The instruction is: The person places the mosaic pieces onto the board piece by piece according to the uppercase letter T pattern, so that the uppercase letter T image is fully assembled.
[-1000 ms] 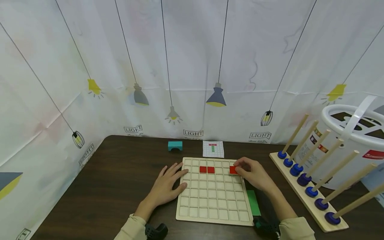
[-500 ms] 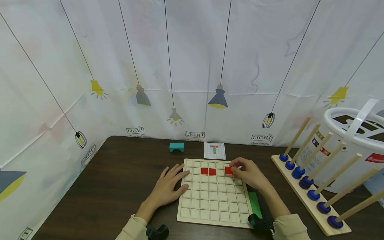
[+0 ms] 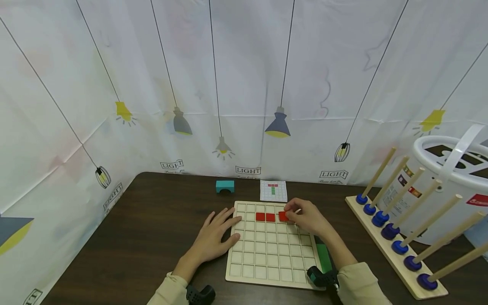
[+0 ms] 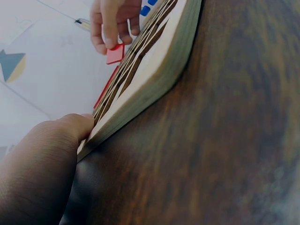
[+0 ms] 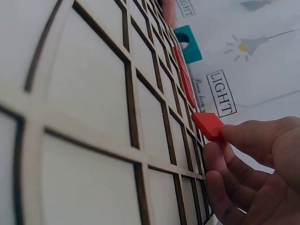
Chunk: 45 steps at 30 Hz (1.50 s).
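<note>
Fingers of my right hand [image 3: 308, 218] pinched a red tile [image 3: 282, 216] at the frame's lower centre, over the gridded board [image 3: 260, 247], right of two other red tiles [image 3: 270, 217]. My left hand [image 3: 209, 240], fingers spread, touched the board's left edge.

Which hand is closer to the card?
Right. The right hand is in front of the card, to its right; the left hand is farther, at the left edge of the board.

Soft light is brightening the pale backdrop [image 3: 244, 76] above a dim bench [image 3: 152, 224], which is blurring in the left wrist view.
</note>
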Available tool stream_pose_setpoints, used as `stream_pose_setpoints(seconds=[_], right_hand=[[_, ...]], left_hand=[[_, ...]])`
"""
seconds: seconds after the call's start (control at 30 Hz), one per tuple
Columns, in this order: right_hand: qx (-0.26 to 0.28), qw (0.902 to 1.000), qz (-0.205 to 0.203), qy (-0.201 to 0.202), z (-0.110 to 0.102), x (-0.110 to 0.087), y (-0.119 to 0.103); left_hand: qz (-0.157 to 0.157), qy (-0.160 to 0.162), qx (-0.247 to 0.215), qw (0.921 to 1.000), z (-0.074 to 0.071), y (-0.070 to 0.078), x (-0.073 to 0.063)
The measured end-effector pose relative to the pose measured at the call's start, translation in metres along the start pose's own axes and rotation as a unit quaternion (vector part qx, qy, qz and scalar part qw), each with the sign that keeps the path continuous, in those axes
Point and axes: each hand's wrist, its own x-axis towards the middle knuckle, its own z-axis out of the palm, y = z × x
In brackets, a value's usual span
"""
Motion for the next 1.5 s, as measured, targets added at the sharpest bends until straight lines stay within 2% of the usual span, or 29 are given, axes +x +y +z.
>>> stream_pose_setpoints(seconds=[0.2, 0.43, 0.67, 0.9, 1.17, 1.5], right_hand=[[-0.006, 0.9998, -0.013, -0.013, -0.001, 0.0, -0.002], [-0.014, 0.9997, 0.008, -0.017, 0.003, 0.0, -0.004], [-0.027, 0.9993, -0.016, -0.021, 0.004, -0.003, -0.002], [-0.03, 0.9992, -0.01, -0.024, 0.005, -0.003, -0.002], [-0.065, 0.9974, -0.023, -0.023, 0.006, -0.002, -0.003], [-0.079, 0.9962, -0.031, -0.014, 0.009, -0.003, -0.009]], left_hand=[[0.004, -0.002, -0.007, 1.0, -0.001, 0.002, 0.001], [0.006, 0.001, -0.004, 1.0, -0.003, -0.001, 0.001], [0.007, -0.003, -0.007, 0.9999, -0.003, 0.0, 0.0], [0.003, -0.008, -0.006, 1.0, -0.001, 0.0, 0.0], [0.005, -0.006, -0.004, 1.0, 0.001, 0.0, 0.001], [0.003, -0.003, -0.006, 1.0, 0.001, -0.001, 0.001]])
